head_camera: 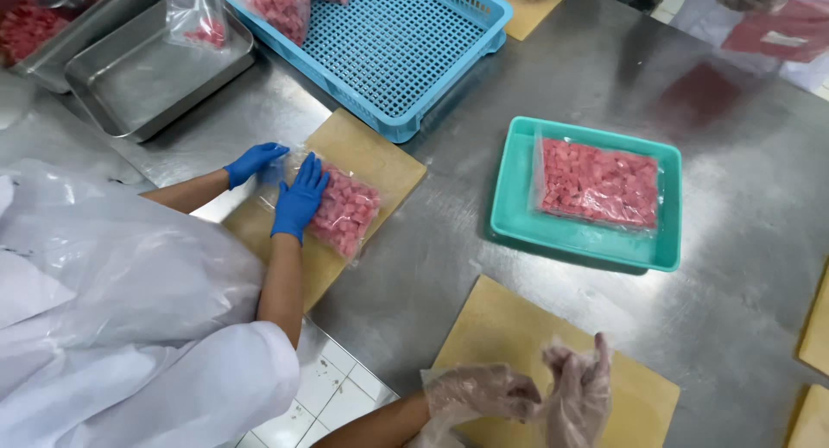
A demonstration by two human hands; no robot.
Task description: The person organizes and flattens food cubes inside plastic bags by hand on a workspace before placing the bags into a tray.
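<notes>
left hand (479, 394) & right hand (577, 394): in clear gloves, touching, holding nothing | over tan board (518, 327) on table (432, 267) | teal tray (518, 215) with bagged pink cubes (598, 182) near

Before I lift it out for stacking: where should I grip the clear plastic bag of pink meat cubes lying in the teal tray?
Probably by the empty film margin on the clear plastic bag of pink cubes, along its left edge, from the open left part of the teal tray. The bag lies flat and full, so the middle offers little to pinch.
</notes>
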